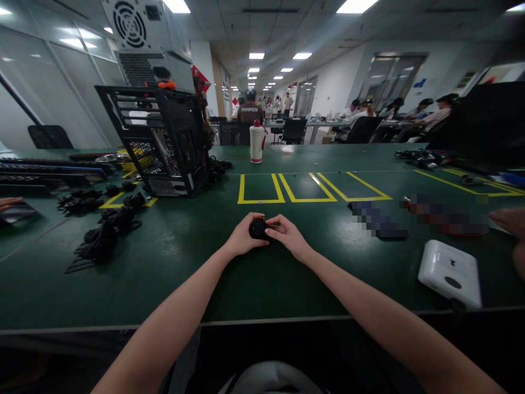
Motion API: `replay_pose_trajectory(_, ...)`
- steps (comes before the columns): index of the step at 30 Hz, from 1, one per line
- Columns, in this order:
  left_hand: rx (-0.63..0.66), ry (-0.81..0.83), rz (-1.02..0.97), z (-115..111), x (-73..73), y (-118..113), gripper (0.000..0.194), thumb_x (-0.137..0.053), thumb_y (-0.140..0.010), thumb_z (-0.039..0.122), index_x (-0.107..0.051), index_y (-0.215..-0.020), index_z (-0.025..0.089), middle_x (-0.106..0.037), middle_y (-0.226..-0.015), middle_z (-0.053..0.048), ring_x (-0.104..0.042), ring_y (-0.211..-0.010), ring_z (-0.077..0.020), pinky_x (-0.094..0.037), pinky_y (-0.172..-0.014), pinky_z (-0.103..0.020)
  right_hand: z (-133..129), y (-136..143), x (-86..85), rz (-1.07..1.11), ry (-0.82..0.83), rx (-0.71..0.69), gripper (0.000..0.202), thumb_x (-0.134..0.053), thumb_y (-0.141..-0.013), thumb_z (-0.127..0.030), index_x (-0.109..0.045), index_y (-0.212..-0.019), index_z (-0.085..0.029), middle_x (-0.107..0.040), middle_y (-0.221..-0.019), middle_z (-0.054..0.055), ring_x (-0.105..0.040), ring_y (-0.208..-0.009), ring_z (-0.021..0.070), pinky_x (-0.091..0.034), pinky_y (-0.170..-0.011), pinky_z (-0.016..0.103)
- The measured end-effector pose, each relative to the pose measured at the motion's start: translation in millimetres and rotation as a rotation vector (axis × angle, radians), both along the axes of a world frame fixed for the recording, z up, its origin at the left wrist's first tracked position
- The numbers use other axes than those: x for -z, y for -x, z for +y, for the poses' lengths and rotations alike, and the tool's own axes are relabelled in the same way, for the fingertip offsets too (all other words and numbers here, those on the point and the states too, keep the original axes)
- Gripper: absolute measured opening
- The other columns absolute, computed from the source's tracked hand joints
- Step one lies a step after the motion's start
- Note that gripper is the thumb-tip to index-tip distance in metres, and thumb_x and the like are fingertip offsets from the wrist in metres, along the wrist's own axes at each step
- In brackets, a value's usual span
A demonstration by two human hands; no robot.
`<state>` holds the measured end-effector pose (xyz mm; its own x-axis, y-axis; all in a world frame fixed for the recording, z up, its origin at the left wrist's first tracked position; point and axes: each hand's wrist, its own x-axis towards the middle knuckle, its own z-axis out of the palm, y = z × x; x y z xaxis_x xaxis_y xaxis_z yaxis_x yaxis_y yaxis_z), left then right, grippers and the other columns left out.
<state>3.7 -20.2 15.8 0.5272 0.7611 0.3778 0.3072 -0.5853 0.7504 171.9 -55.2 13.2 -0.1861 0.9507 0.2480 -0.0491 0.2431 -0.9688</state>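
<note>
Both hands hold a small, rounded black object [258, 229] just above or on the green table, straight in front of me. Its exact kind is too dark to make out. My left hand [241, 236] is closed round its left side, with fingers over the top and the thumb below. From the right, my right hand [287, 235] pinches its edge between thumb and fingers. Beyond the hands, yellow tape outlines [262, 201] mark the table.
At left stand an open black computer case [172, 142] and bundled black cables [98, 235]. A white bottle [256, 143] is farther back. To the right lie a white box-shaped device [451, 271] and blurred dark items [377, 220]. Other people's hands [511, 221] show at both sides.
</note>
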Motion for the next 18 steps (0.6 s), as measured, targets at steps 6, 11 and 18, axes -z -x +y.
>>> replay_pose_trajectory(6,-0.010,0.003,-0.001,-1.5,-1.1,-1.0,0.062,-0.073,-0.056,0.023,-0.043,-0.111,0.022,-0.052,-0.110,-0.004,-0.051,-0.103,-0.0230,-0.041,-0.090,-0.040,8.3,-1.2,7.3,-0.020,0.009,0.076,0.021,-0.061,-0.071,-0.025,-0.053,-0.090,-0.021,-0.057,-0.097,0.001,-0.056,-0.096,0.0163,-0.042,-0.090,0.036)
replay_pose_trajectory(11,-0.018,0.023,0.011,-1.4,-1.3,-1.0,0.062,-0.071,-0.058,0.023,-0.042,-0.113,0.023,-0.051,-0.112,-0.004,-0.051,-0.103,-0.0231,-0.041,-0.089,-0.040,6.0,-4.1,6.0,-0.031,0.030,-0.015,0.026,-0.059,-0.073,-0.022,-0.051,-0.098,-0.022,-0.056,-0.104,0.002,-0.054,-0.102,0.0167,-0.040,-0.094,0.037)
replay_pose_trajectory(18,-0.018,0.023,-0.005,-3.6,-3.9,-2.8,0.060,-0.068,-0.060,0.017,-0.042,-0.113,0.023,-0.049,-0.112,-0.005,-0.049,-0.104,-0.0226,-0.041,-0.089,-0.039,1.1,-2.7,1.0,-0.028,0.024,-0.038,0.022,-0.057,-0.074,-0.018,-0.049,-0.094,-0.023,-0.054,-0.101,0.001,-0.054,-0.101,0.0173,-0.043,-0.090,0.036)
